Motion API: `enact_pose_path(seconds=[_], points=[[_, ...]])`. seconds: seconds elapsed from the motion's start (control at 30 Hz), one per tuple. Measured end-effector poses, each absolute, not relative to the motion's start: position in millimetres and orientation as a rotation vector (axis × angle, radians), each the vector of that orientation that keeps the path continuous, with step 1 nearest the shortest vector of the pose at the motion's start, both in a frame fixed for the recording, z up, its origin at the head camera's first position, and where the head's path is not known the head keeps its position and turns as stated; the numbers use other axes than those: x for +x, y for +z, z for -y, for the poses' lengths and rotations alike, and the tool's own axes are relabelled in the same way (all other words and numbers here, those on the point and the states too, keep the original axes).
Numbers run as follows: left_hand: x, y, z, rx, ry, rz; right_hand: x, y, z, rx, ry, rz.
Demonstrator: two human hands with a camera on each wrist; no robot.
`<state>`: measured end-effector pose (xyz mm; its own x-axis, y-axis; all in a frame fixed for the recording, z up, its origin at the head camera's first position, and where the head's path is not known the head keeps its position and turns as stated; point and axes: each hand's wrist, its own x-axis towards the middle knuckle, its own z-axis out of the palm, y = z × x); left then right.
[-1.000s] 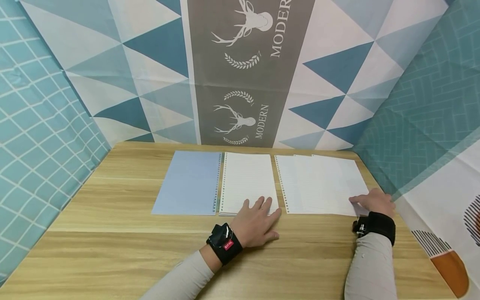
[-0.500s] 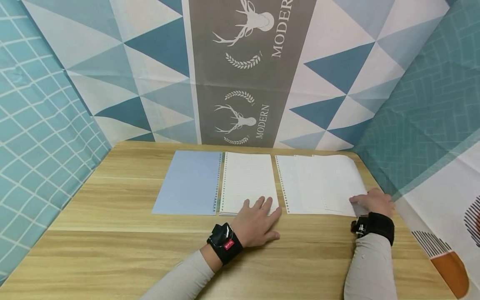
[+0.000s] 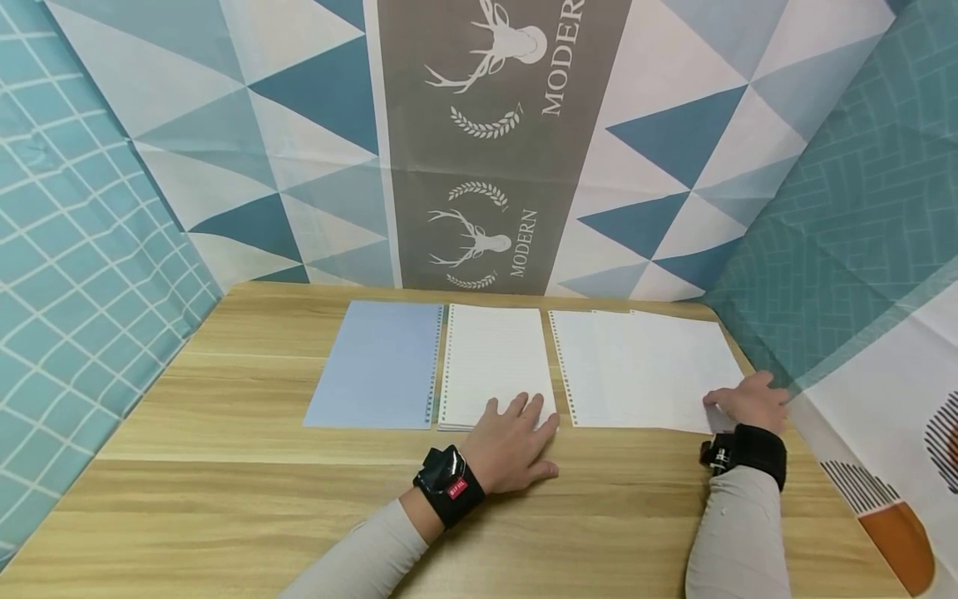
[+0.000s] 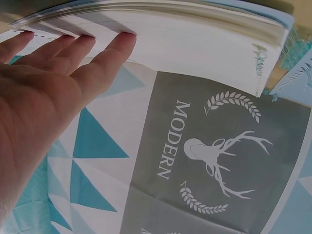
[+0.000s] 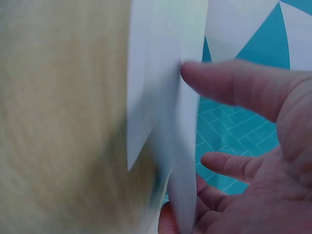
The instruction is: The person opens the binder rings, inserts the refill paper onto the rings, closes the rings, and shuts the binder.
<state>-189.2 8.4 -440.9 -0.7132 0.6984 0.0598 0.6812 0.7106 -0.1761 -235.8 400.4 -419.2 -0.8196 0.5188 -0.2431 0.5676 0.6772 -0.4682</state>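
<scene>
In the head view, an open ring-bound notebook lies at the table's back, with its blue cover on the left and its ruled page block on the right. My left hand rests with spread, relaxed fingers on the block's near right corner. Several loose white sheets with punched left edges overlap right of the notebook. My right hand pinches the near right corner of the rightmost sheet. Up close in the right wrist view, my thumb presses one face of the sheet, while some fingers sit behind it; the picture is blurred.
The wooden table extends to the front and left. Behind it hangs a patterned cloth with triangles and deer heads. Teal cloth flanks the right edge, close to my right hand, and blue grid cloth the left.
The rightmost sheet's far corner, curled up half a second ago, now lies flatter. That sheet has shifted slightly right with my right hand. My left hand has stayed in place.
</scene>
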Motion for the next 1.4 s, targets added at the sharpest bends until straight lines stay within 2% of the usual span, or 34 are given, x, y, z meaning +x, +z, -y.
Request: enact_pose_path(seconds=[0.37, 1.1, 1.4], points=[[-189, -440, -9, -1.129, 0.203, 2.798, -236, -421, -410, 0.784, -0.937, -2.871], [-190, -442, -10, -1.142, 0.171, 2.811, -241, -422, -407, 0.964, -1.402, -2.651], [-190, -444, -11, -1.147, 0.159, 2.823, -242, -427, -411, 0.936, -1.694, -2.494]])
